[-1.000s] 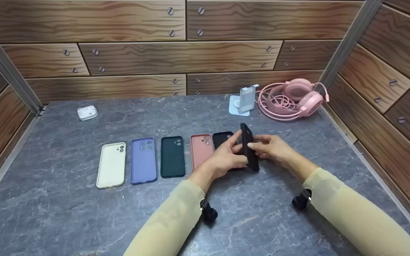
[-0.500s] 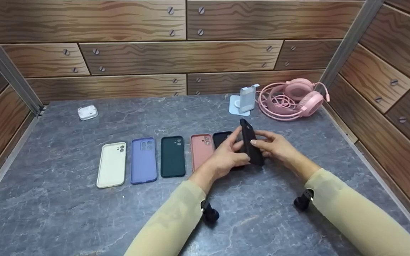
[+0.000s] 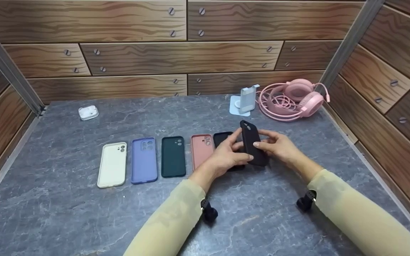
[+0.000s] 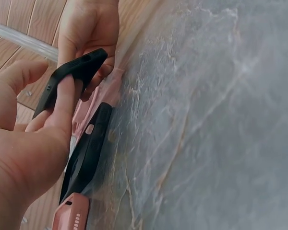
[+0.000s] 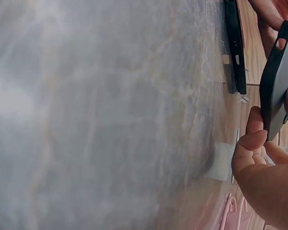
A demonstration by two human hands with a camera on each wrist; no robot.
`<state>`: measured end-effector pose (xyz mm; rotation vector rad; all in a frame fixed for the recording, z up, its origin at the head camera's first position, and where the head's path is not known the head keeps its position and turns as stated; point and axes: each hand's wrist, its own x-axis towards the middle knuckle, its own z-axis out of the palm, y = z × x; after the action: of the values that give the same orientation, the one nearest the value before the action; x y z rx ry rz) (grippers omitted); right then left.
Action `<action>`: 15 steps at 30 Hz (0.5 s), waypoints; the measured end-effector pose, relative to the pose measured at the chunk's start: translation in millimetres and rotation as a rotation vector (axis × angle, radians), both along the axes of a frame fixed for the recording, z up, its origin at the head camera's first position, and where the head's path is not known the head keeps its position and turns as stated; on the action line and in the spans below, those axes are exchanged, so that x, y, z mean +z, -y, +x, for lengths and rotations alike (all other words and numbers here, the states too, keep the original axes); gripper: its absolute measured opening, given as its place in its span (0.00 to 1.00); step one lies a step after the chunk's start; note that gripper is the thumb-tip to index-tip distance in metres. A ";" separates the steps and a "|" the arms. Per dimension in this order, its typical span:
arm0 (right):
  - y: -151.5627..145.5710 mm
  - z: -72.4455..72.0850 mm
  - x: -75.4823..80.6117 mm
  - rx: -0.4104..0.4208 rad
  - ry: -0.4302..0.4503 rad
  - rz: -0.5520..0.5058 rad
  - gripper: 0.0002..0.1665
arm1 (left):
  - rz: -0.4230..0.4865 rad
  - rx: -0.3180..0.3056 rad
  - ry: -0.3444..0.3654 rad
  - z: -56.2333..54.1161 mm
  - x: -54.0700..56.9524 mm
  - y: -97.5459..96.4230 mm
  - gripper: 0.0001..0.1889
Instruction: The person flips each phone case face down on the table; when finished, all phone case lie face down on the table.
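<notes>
Both hands hold a black phone case [image 3: 254, 144] tilted up above the table, its camera openings at the top. My left hand [image 3: 222, 160] grips its left side; in the left wrist view, fingers [image 4: 65, 98] reach into the hollow of the case. The right hand [image 3: 279, 148] pinches its right edge, thumb on the face toward me. Below lies another black phone case [image 3: 222, 136], partly hidden by the left hand. To its left lie a pink case [image 3: 201, 149], a dark green case [image 3: 173, 158], a purple case [image 3: 143, 161] and a white case [image 3: 112, 165].
At the back right sit pink headphones [image 3: 311, 103] with a coiled cable, beside a light blue folding stand [image 3: 247, 100]. A small white earphone case [image 3: 88, 112] lies at the back left. Wood-patterned walls [image 3: 133, 57] enclose the grey marbled table [image 3: 66, 213].
The held black case has turned from nearly edge-on to show more of its camera-hole face, and its lower end has swung right. The right hand has shifted slightly right; the row of cases is unchanged.
</notes>
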<state>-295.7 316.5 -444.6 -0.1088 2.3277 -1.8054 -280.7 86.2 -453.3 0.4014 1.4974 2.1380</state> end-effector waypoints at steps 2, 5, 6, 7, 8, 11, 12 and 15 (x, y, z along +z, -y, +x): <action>-1.1 0.3 0.0 -0.007 -0.017 0.044 0.42 | -0.054 0.015 -0.039 -1.1 -0.1 -0.9 0.53; -3.1 -0.1 0.4 -0.017 -0.042 0.127 0.42 | -0.172 0.066 -0.111 -2.8 -0.3 -2.1 0.48; -3.4 -0.2 0.7 -0.020 -0.045 0.145 0.42 | -0.209 0.083 -0.137 -3.6 -0.3 -2.4 0.47; -4.0 -0.5 1.1 -0.021 -0.049 0.161 0.41 | -0.244 0.102 -0.162 -4.4 -0.3 -2.7 0.45; -4.4 -0.7 1.6 -0.022 -0.053 0.177 0.41 | -0.276 0.118 -0.186 -5.2 -0.4 -2.8 0.44; -5.8 -1.3 3.7 -0.017 -0.064 0.210 0.40 | -0.332 0.153 -0.248 -8.2 -1.2 -3.5 0.41; -6.6 -1.6 4.0 -0.018 -0.063 0.219 0.40 | -0.347 0.156 -0.261 -9.2 -1.7 -4.1 0.41; -8.8 -2.3 4.5 -0.014 -0.072 0.250 0.40 | -0.371 0.160 -0.283 -11.5 -4.2 -7.2 0.41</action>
<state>-298.0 325.2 -440.1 -0.1226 2.5871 -1.5243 -292.2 93.4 -457.5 0.4759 2.1037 1.9158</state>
